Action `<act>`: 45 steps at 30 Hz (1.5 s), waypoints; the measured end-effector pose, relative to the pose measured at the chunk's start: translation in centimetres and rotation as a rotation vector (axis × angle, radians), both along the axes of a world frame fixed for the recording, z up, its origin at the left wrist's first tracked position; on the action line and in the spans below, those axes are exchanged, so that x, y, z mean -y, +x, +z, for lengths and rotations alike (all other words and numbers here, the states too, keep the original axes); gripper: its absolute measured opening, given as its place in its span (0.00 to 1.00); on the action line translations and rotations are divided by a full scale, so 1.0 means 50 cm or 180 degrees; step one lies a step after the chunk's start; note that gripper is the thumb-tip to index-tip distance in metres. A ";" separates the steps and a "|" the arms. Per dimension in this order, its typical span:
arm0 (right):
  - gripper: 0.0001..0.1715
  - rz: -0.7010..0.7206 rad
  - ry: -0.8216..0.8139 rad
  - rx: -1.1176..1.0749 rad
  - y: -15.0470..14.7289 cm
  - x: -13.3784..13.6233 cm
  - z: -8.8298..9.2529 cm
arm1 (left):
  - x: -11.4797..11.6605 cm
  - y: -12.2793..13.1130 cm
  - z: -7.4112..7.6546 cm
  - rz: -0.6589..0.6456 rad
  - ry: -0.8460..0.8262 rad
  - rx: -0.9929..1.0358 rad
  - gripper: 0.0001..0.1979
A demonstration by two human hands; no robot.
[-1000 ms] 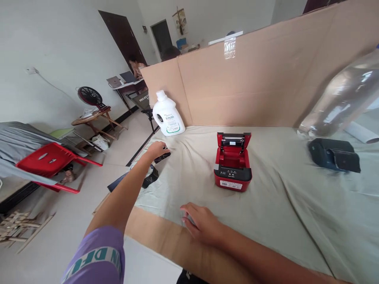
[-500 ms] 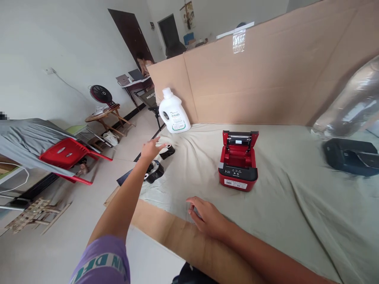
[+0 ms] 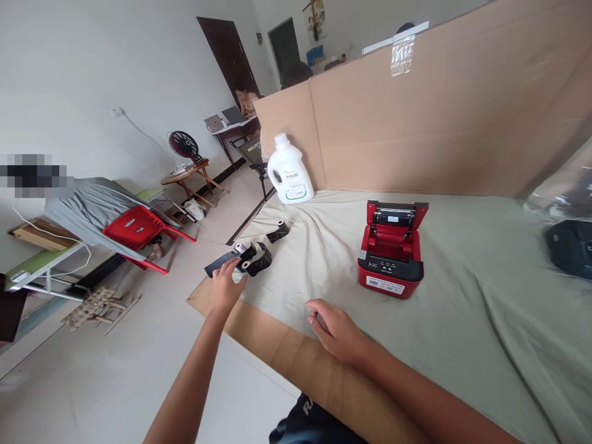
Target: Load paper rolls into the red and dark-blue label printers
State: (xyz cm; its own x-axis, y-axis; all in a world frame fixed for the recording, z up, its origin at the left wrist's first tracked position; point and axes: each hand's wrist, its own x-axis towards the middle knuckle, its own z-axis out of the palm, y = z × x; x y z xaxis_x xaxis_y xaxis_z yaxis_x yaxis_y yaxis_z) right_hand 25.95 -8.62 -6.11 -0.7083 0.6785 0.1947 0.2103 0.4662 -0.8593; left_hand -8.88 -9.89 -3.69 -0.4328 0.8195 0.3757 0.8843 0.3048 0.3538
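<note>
Beside left hand (image 3: 225, 285): roll (image 3: 257, 259) (sideways)

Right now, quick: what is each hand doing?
Left hand: fingers on the black-wrapped rolls at the table's near left edge; grasp cannot be told.
Right hand: loosely open, holding nothing, resting on the cloth.

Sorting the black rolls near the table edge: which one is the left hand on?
The nearer roll, at the cloth's edge beside the left hand; the other roll lies apart, farther back toward the white bottle.
</note>
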 end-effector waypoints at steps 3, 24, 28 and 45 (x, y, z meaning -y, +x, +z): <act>0.15 -0.0007 0.0033 0.0003 0.000 0.003 0.006 | -0.006 0.016 -0.010 0.0016 -0.0076 -0.0192 0.20; 0.11 -0.1211 0.0465 -0.0276 0.190 -0.138 0.266 | -0.167 0.486 0.180 -0.3606 -0.0218 0.2931 0.36; 0.09 -0.1185 0.0555 0.0005 0.239 -0.149 0.274 | -0.192 0.556 0.159 -0.3602 -0.0076 0.3140 0.33; 0.10 -0.1998 0.1020 0.1669 0.242 -0.281 0.179 | -0.063 0.587 0.018 -0.2745 -0.0908 0.4017 0.38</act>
